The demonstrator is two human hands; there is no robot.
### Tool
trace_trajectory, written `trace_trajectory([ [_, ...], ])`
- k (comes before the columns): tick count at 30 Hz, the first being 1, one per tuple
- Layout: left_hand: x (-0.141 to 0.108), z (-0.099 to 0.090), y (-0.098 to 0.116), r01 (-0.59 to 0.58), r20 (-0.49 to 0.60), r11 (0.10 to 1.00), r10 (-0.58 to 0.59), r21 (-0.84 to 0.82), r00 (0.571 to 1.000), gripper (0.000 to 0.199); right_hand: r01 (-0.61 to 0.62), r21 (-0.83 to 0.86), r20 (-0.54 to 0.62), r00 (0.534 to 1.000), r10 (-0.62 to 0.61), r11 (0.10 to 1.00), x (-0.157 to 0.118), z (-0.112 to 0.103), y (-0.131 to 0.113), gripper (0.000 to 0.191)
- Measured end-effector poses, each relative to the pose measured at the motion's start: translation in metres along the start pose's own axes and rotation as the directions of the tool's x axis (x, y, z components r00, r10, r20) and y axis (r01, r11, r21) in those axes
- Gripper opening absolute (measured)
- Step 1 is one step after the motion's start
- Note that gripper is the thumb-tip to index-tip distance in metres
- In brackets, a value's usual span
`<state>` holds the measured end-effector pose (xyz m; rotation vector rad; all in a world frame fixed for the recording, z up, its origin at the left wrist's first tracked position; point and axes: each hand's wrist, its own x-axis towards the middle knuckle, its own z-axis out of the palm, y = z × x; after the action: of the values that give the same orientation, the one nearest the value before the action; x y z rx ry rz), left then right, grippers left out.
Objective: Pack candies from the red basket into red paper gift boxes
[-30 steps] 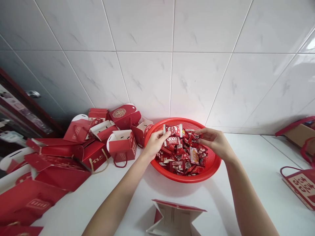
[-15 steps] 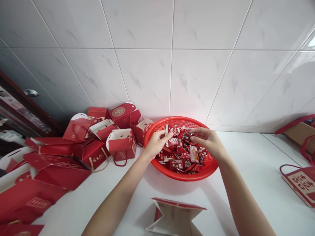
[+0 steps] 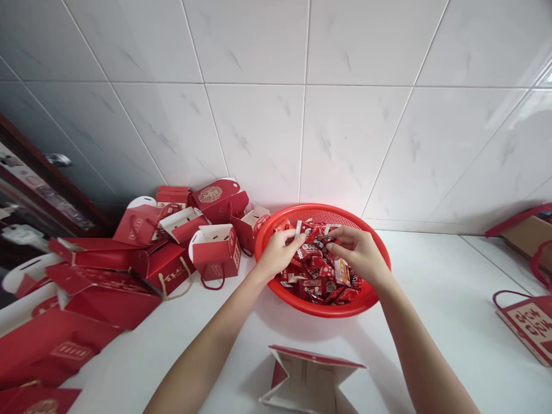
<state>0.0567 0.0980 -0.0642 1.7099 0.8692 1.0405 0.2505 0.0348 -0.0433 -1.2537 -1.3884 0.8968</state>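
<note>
A red plastic basket [image 3: 328, 311] holds many small wrapped packets [image 3: 313, 287], mostly red. My left hand [image 3: 279, 252] is over its left side, thumb and fingers closed on a red and white packet [image 3: 307, 230]. Over the right side, my right hand [image 3: 357, 250] pinches a small dark, shiny packet [image 3: 321, 240] between thumb and fingers. An open red box [image 3: 308, 382] with a pale inside lies nearer to me, below the basket, and neither hand touches it.
Several red gift boxes [image 3: 215, 253] with cord handles are piled at the left. A flat red and cream box [image 3: 528, 322] and a brown carton [image 3: 524, 233] are at the right. A tiled wall [image 3: 254, 138] stands behind.
My right hand has moved slightly left with the dark packet, closer to my left hand. The packet in my left hand is now tilted and partly covered. The view has shifted a little.
</note>
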Motion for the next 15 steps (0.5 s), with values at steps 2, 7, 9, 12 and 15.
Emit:
trace_trajectory([
  [2,-0.001,0.0,0.001,-0.014,-0.001,0.999,0.014,0.034,1.0,0.051,0.007,-0.004,0.002,1.0,-0.007,1.0,0.0,0.001,0.001,0.022],
  [7,-0.003,0.002,0.005,-0.042,0.06,0.997,0.038,0.057,0.997,0.055,0.018,-0.001,0.014,1.0,-0.018,1.0,0.0,0.002,0.001,0.02],
  [9,-0.003,0.002,0.007,-0.047,0.064,0.997,0.043,0.06,0.997,0.056,0.017,0.009,0.017,1.0,-0.017,1.0,0.0,0.003,0.001,0.019],
  [12,-0.004,0.001,0.009,-0.063,0.087,0.997,0.059,0.049,0.994,0.056,0.013,0.019,0.014,1.0,-0.013,1.0,-0.001,0.004,0.0,0.018],
  [15,-0.004,0.001,0.012,-0.083,0.112,0.995,0.078,0.049,0.991,0.056,0.019,0.019,0.008,1.0,-0.019,1.0,-0.001,0.004,0.001,0.017],
])
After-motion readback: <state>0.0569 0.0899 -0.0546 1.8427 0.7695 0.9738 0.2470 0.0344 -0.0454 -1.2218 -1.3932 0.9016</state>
